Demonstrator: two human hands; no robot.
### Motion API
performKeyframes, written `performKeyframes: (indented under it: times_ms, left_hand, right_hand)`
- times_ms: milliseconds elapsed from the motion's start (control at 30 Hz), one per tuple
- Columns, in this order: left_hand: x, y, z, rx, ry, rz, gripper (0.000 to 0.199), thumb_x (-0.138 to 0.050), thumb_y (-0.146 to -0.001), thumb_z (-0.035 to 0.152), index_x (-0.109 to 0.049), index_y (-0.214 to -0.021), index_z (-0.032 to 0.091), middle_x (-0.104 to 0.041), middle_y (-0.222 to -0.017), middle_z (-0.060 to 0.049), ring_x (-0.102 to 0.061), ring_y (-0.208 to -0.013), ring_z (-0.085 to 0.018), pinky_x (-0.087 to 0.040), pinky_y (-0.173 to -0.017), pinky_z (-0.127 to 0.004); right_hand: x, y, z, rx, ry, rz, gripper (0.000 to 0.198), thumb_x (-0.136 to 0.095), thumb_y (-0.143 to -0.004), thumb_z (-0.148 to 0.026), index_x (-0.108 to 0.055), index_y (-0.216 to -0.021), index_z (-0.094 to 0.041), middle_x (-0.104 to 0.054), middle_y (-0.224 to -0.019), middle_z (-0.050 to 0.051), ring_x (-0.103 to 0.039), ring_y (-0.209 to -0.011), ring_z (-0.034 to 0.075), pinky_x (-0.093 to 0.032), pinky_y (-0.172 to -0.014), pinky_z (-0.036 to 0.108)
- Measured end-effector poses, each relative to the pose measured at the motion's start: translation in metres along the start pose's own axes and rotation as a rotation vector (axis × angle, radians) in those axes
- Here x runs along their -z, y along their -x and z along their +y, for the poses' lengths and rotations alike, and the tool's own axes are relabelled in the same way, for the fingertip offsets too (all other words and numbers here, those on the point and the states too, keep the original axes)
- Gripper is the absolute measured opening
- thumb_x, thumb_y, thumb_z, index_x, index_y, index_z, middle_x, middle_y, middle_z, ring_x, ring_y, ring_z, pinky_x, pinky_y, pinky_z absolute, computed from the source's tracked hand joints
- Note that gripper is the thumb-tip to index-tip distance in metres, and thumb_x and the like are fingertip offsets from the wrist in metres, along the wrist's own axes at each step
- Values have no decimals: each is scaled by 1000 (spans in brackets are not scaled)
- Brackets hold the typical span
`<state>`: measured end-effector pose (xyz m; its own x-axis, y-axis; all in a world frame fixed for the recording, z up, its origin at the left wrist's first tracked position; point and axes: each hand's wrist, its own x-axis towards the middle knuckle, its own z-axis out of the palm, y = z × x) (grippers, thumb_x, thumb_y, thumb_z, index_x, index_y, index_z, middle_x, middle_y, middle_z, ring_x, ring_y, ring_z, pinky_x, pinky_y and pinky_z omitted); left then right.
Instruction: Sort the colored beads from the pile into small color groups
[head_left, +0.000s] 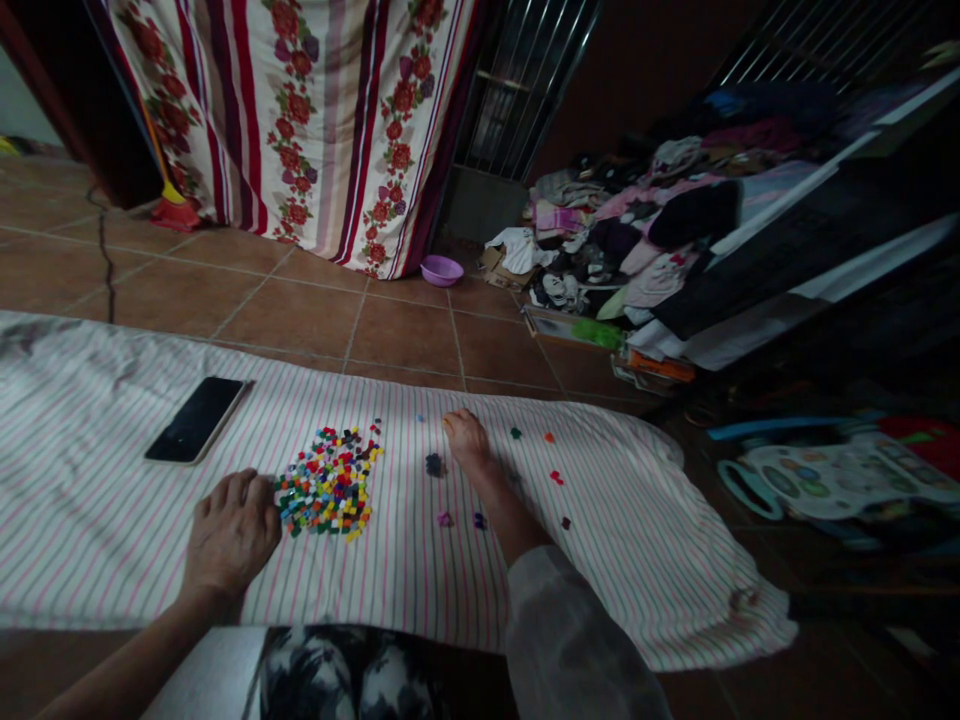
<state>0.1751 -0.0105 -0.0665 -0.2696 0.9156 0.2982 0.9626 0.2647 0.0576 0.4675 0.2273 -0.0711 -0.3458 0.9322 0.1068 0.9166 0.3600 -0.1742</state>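
Observation:
A pile of small multicoloured cubes (326, 485) lies on a striped cloth (645, 600). At its left edge my left hand (232, 530) rests palm down, fingers laid on the cloth and fingertips by the nearest cubes. My right hand (466, 440) is over the cloth right of the pile, fingers closed in a pinch; what is between them is hidden. Left of it lies a single light blue cube (420, 418). Small colour groups sit around: dark cubes (434, 464), pink cubes (445, 519), blue cubes (480, 521), green cubes (516, 433), orange cubes (549, 437), red cubes (556, 478) and brown cubes (566, 523).
A phone (196, 420) lies on the cloth at left. Beyond the cloth's far edge are a tiled floor (405, 330), a purple basin (442, 270), a floral curtain (330, 130) and a red broom (175, 212). Heaped clothes (630, 230) fill the back right.

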Motion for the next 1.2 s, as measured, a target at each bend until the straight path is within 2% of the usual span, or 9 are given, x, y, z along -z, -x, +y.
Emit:
performKeyframes:
  times_ms: [200,533,667,933,1067,1200]
  left_hand:
    - [0,0,0,6,23,-12,31,-40,-84,27,-59,-104,16,-58,-116,-14,-49,-110,-29,-38,-85,-42]
    - [5,-1,2,4,-26,-28,28,-36,-87,26,-57,-102,16,-58,-116,-12,-49,-110,-27,-35,-86,-39]
    - [6,-2,2,5,-25,-32,27,-37,-88,26,-58,-102,15,-58,-115,-13,-49,-109,-27,-35,-85,-40]
    - [6,-1,1,0,3,-29,26,-38,-87,25,-58,-101,16,-58,-115,-13,-48,-110,-28,-36,-83,-40]
    - [4,-1,0,-1,16,-3,24,-41,-86,25,-58,-100,16,-58,-113,-14,-48,-107,-28,-37,-83,-41]
    - [2,-1,-1,-2,11,-5,23,-41,-86,25,-57,-100,16,-58,-112,-12,-49,-106,-27,-37,-83,-40]
  right_hand:
    - [-3,2,0,-18,-42,51,20,-48,-90,-20,-69,-92,-22,-63,-94,7,-56,-87,18,-42,-78,28]
    - [8,8,-7,-14,-101,160,27,-48,-87,-18,-70,-102,-20,-63,-107,8,-58,-91,19,-44,-81,27]
    - [11,10,-24,92,-184,185,31,-45,-87,-17,-69,-105,-20,-62,-105,8,-58,-94,19,-45,-84,28]
    - [-5,24,-81,324,-409,21,28,-50,-84,-13,-69,-102,-20,-63,-98,5,-58,-90,16,-47,-86,27]
    - [-17,33,-98,323,-422,2,26,-50,-83,-11,-70,-99,-19,-63,-94,6,-58,-90,17,-47,-85,27]
    - [-29,44,-110,243,-392,51,31,-48,-83,-10,-67,-105,-20,-62,-96,5,-58,-89,17,-46,-82,27]
